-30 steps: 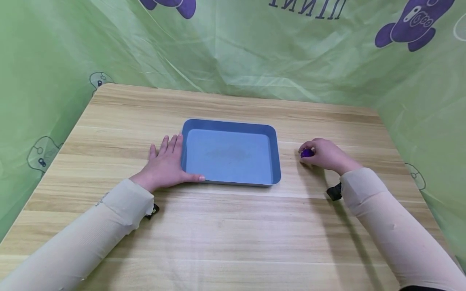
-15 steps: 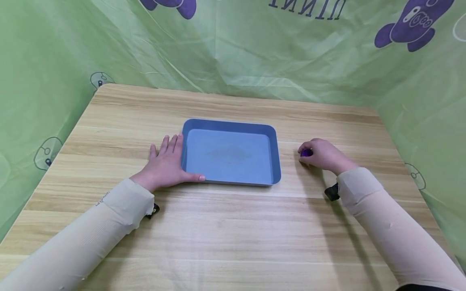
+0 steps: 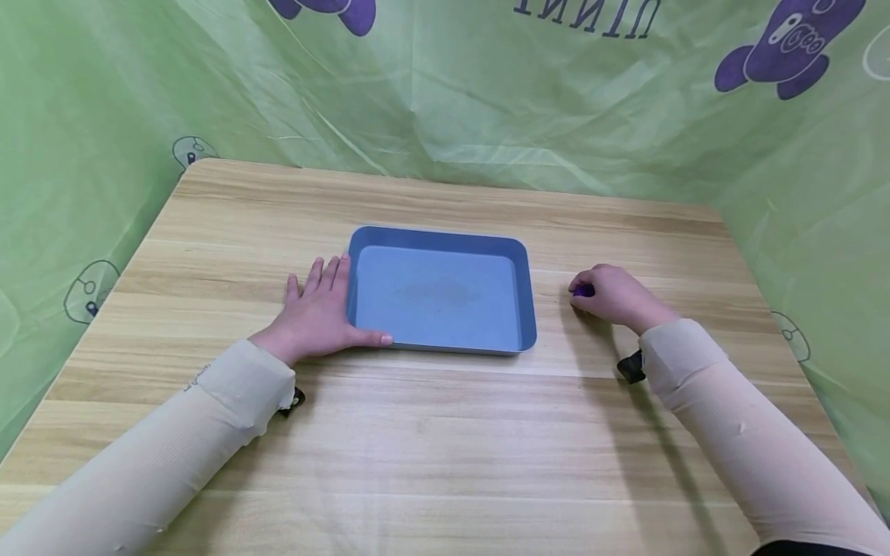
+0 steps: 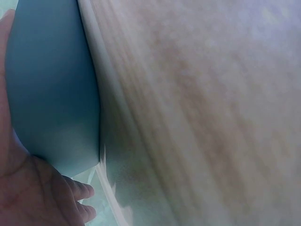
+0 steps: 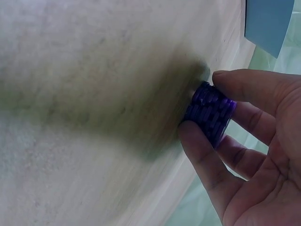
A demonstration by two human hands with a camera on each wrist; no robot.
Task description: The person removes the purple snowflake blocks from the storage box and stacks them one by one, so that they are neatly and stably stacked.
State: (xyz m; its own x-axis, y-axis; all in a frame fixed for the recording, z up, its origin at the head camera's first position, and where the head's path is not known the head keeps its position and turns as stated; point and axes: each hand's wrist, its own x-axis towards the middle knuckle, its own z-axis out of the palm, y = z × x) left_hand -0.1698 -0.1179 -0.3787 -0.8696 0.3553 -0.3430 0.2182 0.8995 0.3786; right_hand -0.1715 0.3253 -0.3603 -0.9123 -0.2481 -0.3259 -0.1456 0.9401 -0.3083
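Observation:
A shallow blue tray [image 3: 438, 297] lies on the table, with no object in it. My left hand [image 3: 316, 316] rests against the tray's left end, fingers spread and straight, the thumb along its front edge. In the left wrist view the palm is beside the tray's outer wall [image 4: 51, 89]. To the right of the tray, my right hand [image 3: 615, 295] pinches a small purple ridged piece [image 3: 584, 290] low at the tabletop. The right wrist view shows this ridged piece [image 5: 209, 113] as a short cylinder with stacked, notched layers, between thumb and fingertips; its far side is hidden.
The wooden table [image 3: 445, 440] has a green printed curtain [image 3: 452, 100] behind it and at both sides. Small black devices [image 3: 631, 367] are worn under the wrists. A corner of the tray appears at the top right of the right wrist view.
My right hand and forearm have shifted very slightly to the left with the purple piece, less of which shows now. My left hand and the tray have not moved.

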